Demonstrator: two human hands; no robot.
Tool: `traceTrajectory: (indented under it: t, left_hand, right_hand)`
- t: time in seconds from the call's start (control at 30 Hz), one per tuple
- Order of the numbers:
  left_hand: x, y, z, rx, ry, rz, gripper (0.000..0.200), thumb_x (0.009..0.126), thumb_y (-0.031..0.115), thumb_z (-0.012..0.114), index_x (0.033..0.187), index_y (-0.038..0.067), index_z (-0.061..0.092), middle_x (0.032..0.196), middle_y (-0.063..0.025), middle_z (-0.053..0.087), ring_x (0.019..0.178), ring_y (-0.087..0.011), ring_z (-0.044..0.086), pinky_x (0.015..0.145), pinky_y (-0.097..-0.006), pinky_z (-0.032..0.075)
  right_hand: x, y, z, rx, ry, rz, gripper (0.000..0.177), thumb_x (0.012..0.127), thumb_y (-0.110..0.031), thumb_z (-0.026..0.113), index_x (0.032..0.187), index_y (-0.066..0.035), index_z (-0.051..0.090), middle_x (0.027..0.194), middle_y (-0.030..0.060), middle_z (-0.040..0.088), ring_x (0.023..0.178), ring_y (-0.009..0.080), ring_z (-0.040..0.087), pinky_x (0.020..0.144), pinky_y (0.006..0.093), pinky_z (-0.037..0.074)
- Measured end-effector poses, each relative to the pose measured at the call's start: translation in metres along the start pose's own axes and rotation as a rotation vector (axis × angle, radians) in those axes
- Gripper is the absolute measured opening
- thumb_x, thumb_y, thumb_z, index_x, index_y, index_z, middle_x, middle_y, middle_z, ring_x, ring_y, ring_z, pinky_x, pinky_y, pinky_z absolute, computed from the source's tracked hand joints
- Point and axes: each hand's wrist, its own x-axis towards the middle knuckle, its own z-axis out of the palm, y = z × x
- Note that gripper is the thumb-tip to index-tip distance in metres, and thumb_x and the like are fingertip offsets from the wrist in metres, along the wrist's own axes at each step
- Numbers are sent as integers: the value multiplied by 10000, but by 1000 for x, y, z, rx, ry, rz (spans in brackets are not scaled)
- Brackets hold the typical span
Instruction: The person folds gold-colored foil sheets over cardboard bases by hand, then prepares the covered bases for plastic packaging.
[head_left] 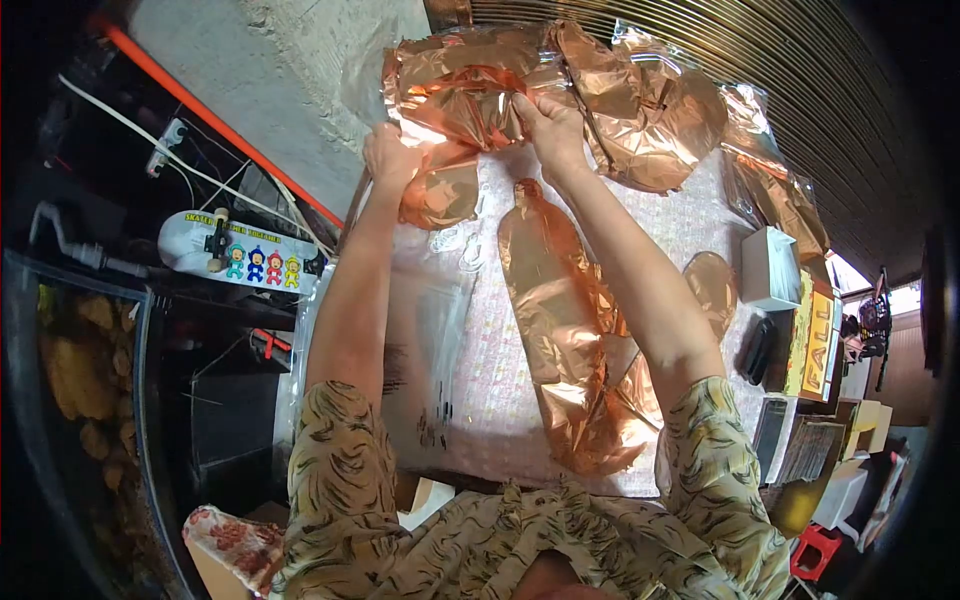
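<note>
Both my arms reach over the table to a crinkled copper-coloured foil balloon (455, 100) lying flat at the far side. My left hand (393, 157) is closed on its left edge, the fingers curled under and partly hidden. With thumb and fingers pinched, my right hand (553, 130) grips the balloon's right part. Between my forearms lies a long flat foil balloon (550, 310) with a narrow neck at its top. Another copper foil balloon (650, 120) rests just right of my right hand. White string or ribbon (455, 243) lies below the held balloon.
A patterned cloth (490, 385) covers the table, with clear plastic bags (425, 350) at left. Along the right edge stand a white box (770, 270), a dark object (758, 350) and a yellow box (815, 345). A skateboard (235, 250) hangs at left above a glass tank (90, 390).
</note>
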Motion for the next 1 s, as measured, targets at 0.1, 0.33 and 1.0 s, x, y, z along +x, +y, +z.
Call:
traceTrajectory:
  t: [0.1,0.33,1.0]
  left_hand:
    - [0,5,-2,10,-63,-209,794,579,500,890,1081,-64,643,1203,-241,653,1164,-386,601,1094,-433,440]
    - [-5,16,-9,90,-98,-149,749,599,475,874,1119,-21,664,1214,-248,649,1184,-433,581,1057,-466,467]
    - [17,-22,-66,-734,-413,-319,242,742,142,866,711,20,660,687,-52,648,506,-134,569,432,-363,408]
  right_hand:
    - [-4,-2,2,-12,31,1,192,1010,-189,665,956,-26,751,796,-34,697,658,34,551,617,218,439]
    - [1,18,-12,-37,-8,61,193,1011,-171,661,1068,-10,751,932,14,746,745,55,622,691,222,488]
    - [-1,-27,0,-86,43,-49,200,990,-221,695,950,-32,748,735,-41,644,602,54,517,556,247,421]
